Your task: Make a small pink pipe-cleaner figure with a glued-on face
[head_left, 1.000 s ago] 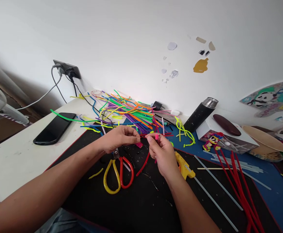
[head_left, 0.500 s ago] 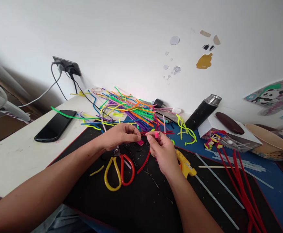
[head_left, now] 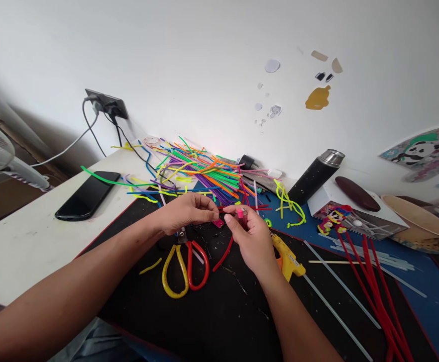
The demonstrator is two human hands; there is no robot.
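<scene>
My left hand is closed in a pinch on a small magenta piece, whose kind is too small to make out. Close to its right, my right hand is wrapped round a pink lighter with a metal top; the fingers hide most of it. Below my left hand lie scissors with one yellow and one red handle. A red pipe cleaner lies curved on the black mat between the hands. A yellow glue gun rests just right of my right wrist.
A pile of coloured pipe cleaners spreads along the wall. A phone lies at left. At right stand a black thermos, a box and a small figure, with glue sticks and red pipe cleaners nearer.
My right hand has turned slightly, and its thumb and the lighter have shifted a little left and down. My left hand keeps its pinch almost in place. The whole view has shifted slightly.
</scene>
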